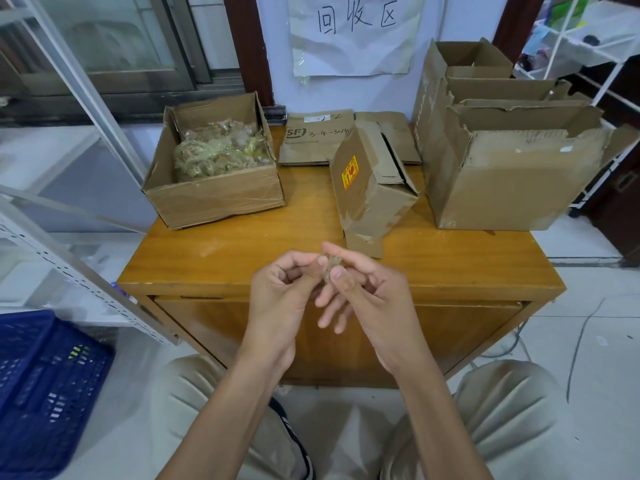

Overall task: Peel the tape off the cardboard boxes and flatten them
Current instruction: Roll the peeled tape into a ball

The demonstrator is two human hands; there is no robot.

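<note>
Head cam: my fingertips are together on a small crumpled scrap of tape (pixel 333 266). Left hand (pixel 282 296) pinches it with thumb and curled forefinger; right hand (pixel 367 292) pinches it between thumb and forefinger, the other right fingers loose and pointing down. Both hands sit above the near edge of the wooden table (pixel 242 251), over my knees.

Just beyond the hands, mid-table: small cardboard box (pixel 372 188) lying tilted on its side, yellow-and-red sticker (pixel 350 172) facing me, end flaps loose, one flap flat on the table toward me. Surface is scuffed with pale patches. Can't tell if any tape is left on it.

Behind it, against the wall: flattened cardboard (pixel 317 138) with an "SF" print and handwriting, lying flat. A second flat piece (pixel 398 133) shows beside it, partly hidden by the small box.

Left side of table: open box (pixel 211 195) holding a heap of crumpled clear tape (pixel 218 150); glossy tape band across its front face.

Right side: large open box (pixel 512 188) with torn rim, more open boxes (pixel 471 60) nested or stacked behind it; can't tell how many.

Wall: paper sign (pixel 353 32) with handwritten characters. Floor left: blue plastic crate (pixel 41 386). Far right: white wire rack (pixel 588 39).
</note>
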